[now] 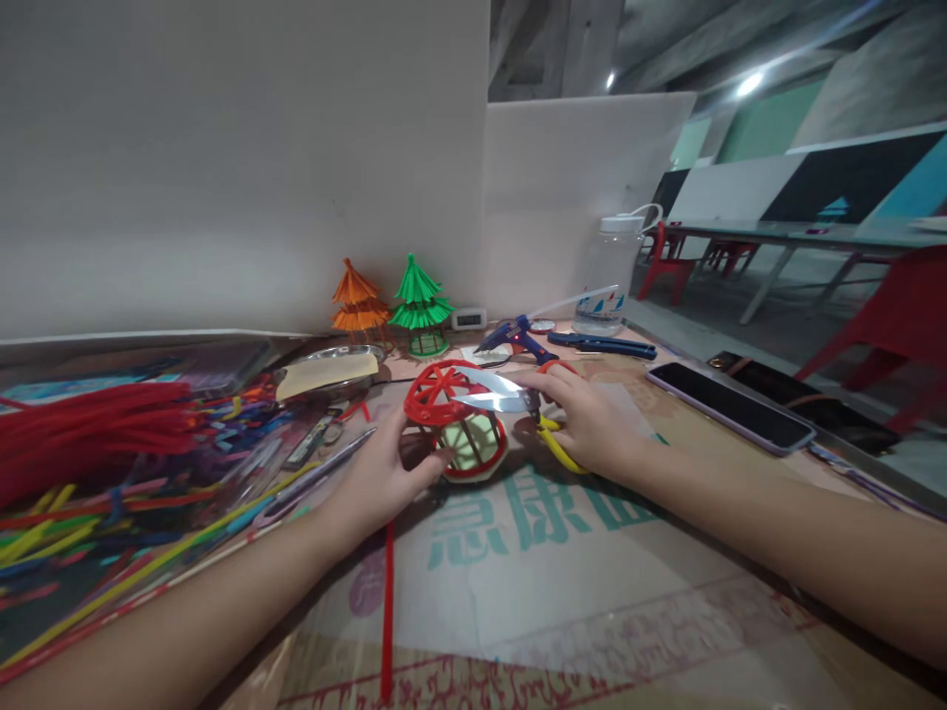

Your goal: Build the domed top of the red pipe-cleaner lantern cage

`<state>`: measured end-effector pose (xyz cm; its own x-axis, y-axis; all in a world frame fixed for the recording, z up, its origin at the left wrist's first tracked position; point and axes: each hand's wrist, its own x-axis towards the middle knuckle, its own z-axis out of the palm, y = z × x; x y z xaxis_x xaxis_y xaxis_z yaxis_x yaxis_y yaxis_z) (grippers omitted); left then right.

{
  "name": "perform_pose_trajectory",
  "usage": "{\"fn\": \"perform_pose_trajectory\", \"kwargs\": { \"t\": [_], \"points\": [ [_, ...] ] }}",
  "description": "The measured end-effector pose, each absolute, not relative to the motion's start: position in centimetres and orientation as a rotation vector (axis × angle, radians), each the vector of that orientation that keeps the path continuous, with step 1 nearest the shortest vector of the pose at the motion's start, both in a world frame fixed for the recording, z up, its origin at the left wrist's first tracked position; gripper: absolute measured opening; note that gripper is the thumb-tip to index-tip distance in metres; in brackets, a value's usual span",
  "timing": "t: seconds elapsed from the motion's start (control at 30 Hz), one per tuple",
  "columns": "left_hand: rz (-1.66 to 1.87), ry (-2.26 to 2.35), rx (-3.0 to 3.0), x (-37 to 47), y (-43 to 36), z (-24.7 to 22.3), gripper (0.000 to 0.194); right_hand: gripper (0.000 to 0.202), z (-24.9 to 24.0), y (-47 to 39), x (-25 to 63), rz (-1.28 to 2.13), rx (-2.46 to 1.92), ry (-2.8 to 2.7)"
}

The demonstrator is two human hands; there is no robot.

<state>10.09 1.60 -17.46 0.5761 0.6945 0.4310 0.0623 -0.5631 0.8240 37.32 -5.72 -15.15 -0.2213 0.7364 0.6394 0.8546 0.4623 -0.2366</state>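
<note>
My left hand (392, 468) is closed on the left side of a red round frame (425, 399) with spokes on top, dark posts and a pale base. In my right hand (588, 419) are scissors (503, 394) with yellow and orange handles. Their blades are spread and point left, over the right part of the frame's top; whether they touch it I cannot tell. A red pipe cleaner (389, 611) lies on the printed board below my left hand.
Colourful pipe cleaners (110, 444) fill the left side. Orange (359, 296) and green (419, 306) tree-like models stand behind, beside a glue gun (518, 337), blue-handled tool (603, 345) and bottle (607, 276). A phone (729, 404) lies at right.
</note>
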Motion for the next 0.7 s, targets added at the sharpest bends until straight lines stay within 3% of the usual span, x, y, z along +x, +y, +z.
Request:
{"fn": "perform_pose_trajectory", "kwargs": {
  "t": [0.47,0.7],
  "points": [
    [0.996,0.668,2.09,10.0,0.9,-16.9,0.046,0.038,-14.4,-6.4,37.4,-0.4,-1.48,-2.054],
    [0.999,0.728,2.13,10.1,1.1,-16.8,0.047,0.038,-15.5,-5.6,37.5,-0.205,-1.379,-1.963]
  ]
}}
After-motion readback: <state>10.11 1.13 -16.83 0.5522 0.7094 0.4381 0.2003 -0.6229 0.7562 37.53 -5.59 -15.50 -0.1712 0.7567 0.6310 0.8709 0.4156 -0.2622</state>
